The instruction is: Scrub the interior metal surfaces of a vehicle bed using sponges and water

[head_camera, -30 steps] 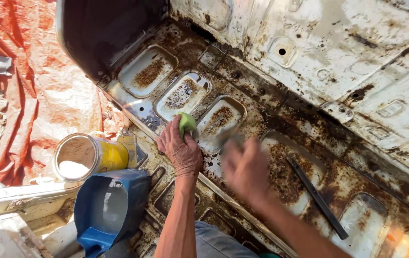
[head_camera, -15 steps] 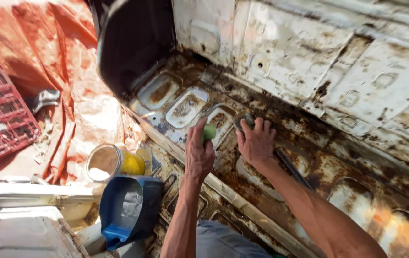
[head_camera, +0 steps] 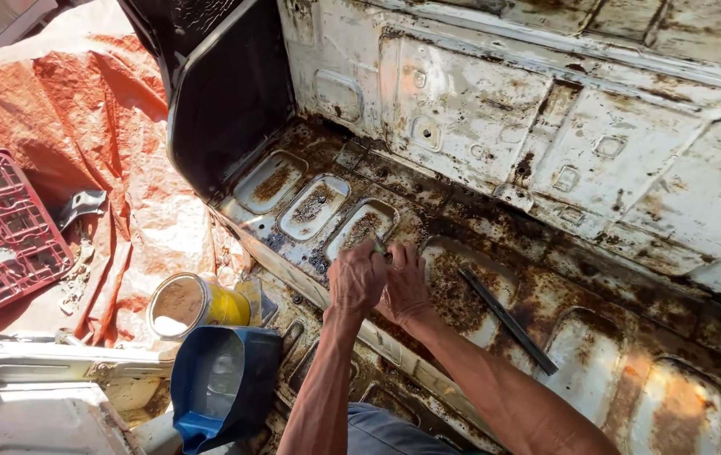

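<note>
Curling tight around a small green pad (head_camera: 380, 247), just left of centre frame, with only a sliver of green peeking out between the knuckles and the rest lying buried in the grip. Pressing side by side, left hand (head_camera: 358, 276) and right hand (head_camera: 404, 286), touching each other, both closing on that pad against the rusty floor panel (head_camera: 546, 286). Showing brown scale and flaking white paint across the stamped recesses, the panel running from upper centre down to the lower right. Lying just right of the hands, a dark flat bar (head_camera: 508, 320), slanting toward the lower right. Sitting at lower left, a yellow can (head_camera: 196, 305) on its side, and a blue plastic jug (head_camera: 221, 386) just below it. Resting at the left edge, a red crate (head_camera: 2, 232), partly cut off, on an orange tarp (head_camera: 99, 135). Remaining unclear: the pad's full shape and texture.
</note>
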